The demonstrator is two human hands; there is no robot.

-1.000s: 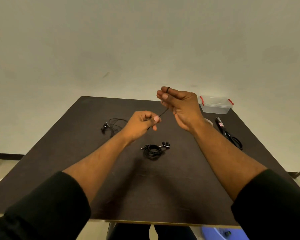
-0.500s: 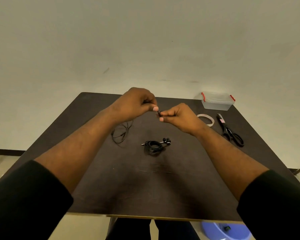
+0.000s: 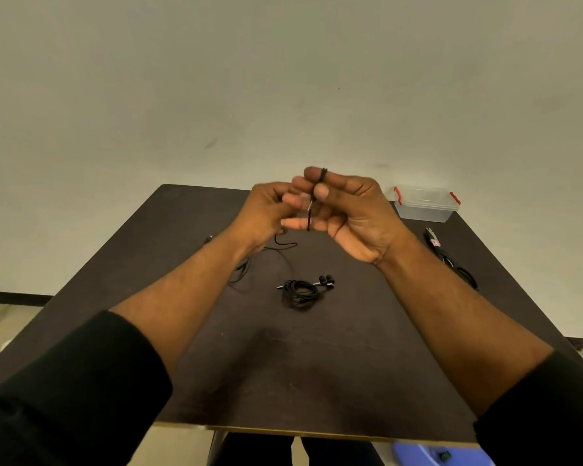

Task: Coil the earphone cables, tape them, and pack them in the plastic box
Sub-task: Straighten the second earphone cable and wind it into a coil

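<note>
Earphone cable: held raised above the table between both hands; black, looped over the right fingertips, its loose end trailing down to the tabletop under the left wrist.
Right hand: palm toward the camera, the cable pinched between thumb and fingers.
Left hand: blurred, fingers curled at the cable; its grip cannot be told.
Coiled earphones: laid mid-table, below the hands.
Plastic box: lidded, red clips, at the far right corner.
Scissors: laid along the right edge.
Table: dark, square.

No text, label or number can be read anywhere
</note>
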